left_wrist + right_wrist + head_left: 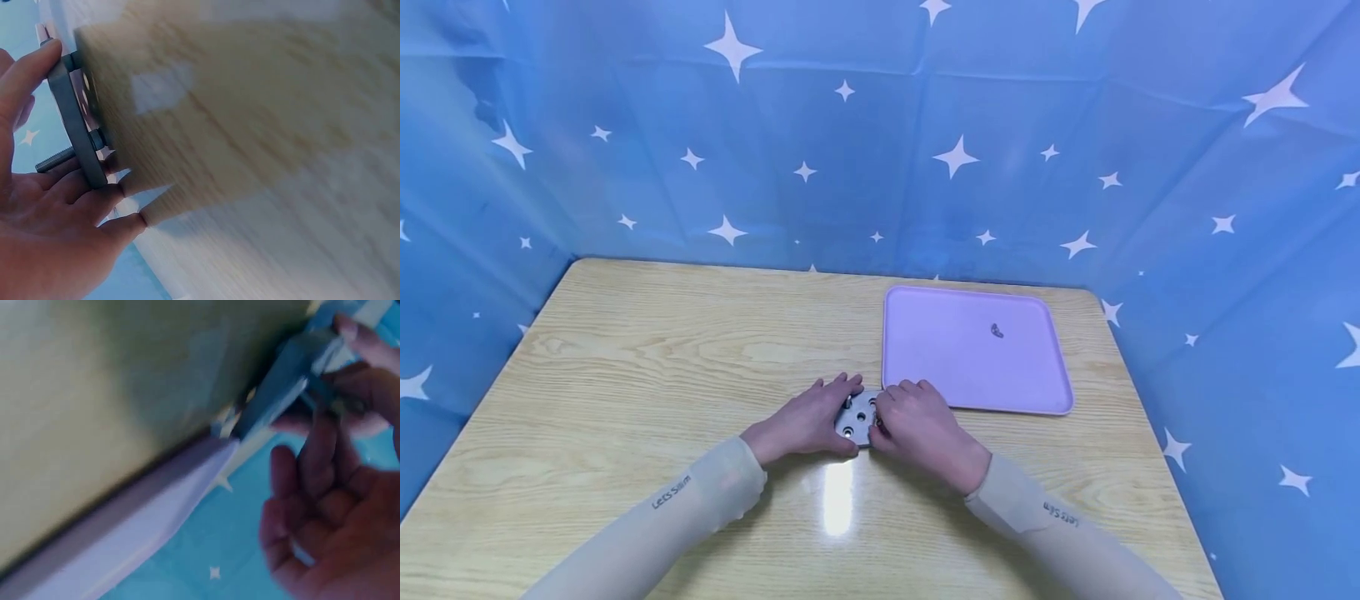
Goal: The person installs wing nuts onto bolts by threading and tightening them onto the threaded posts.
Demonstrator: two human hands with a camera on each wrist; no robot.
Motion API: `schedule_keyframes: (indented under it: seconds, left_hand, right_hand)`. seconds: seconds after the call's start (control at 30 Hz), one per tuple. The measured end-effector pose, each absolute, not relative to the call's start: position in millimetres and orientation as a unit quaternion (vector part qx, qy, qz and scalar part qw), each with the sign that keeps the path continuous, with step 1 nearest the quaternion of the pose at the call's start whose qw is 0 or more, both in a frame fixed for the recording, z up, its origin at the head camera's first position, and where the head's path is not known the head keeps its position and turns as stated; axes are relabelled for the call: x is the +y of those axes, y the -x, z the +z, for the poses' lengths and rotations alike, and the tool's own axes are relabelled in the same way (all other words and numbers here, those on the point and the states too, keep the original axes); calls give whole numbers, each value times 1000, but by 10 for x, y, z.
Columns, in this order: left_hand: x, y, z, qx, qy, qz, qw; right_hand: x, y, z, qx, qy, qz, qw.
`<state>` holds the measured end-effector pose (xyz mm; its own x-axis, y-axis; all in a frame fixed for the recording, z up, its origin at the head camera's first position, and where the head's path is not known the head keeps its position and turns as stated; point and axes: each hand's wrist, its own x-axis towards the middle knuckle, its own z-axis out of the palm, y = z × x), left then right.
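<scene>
A grey metal plate with several round holes lies between both hands on the table. My left hand grips its left side, thumb at the near edge and fingers round the far side. A threaded bolt stands up through the plate by the left fingers, its head on the underside. My right hand is at the plate's right side, thumb and fingers pinching a bolt that sticks up from it. The fingers partly hide that bolt, and I cannot tell whether a smaller piece sits on its end.
Just beyond the right hand lies a shallow purple tray, its near left corner close to the plate. A small dark metal piece rests in it. The wooden table runs back to a blue star-patterned curtain.
</scene>
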<state>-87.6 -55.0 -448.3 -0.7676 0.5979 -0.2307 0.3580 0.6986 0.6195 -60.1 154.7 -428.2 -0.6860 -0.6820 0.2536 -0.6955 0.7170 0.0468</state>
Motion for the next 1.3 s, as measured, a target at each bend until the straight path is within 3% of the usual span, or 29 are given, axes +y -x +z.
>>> schedule_keyframes:
  seconds: [0.13, 0.27, 0.43, 0.53, 0.63, 0.83, 1.3]
  left_hand:
    - [-547, 884, -4482, 894, -269, 288, 211]
    - [-556, 879, -4477, 893, -269, 291, 213]
    - [-557, 878, -4464, 892, -270, 292, 212]
    - [-559, 879, -4465, 892, -269, 293, 213]
    - [-561, 877, -4470, 892, -268, 293, 217]
    - [-556, 881, -4480, 890, -272, 293, 220]
    - [-556, 869, -4488, 895, -265, 287, 214]
  right_hand:
    - [1492, 541, -4341, -932, -328, 32, 151]
    - [1470, 518, -4344, -940, -310, 29, 139]
    - [1560, 551, -4204, -946, -321, 24, 47]
    - [1658, 608, -4092, -927, -373, 28, -3]
    - [1737, 656, -4014, -897, -441, 35, -21]
    - [1763, 678, -4008, -871, -490, 28, 3]
    - [1673, 691, -4117, -880, -471, 5, 64]
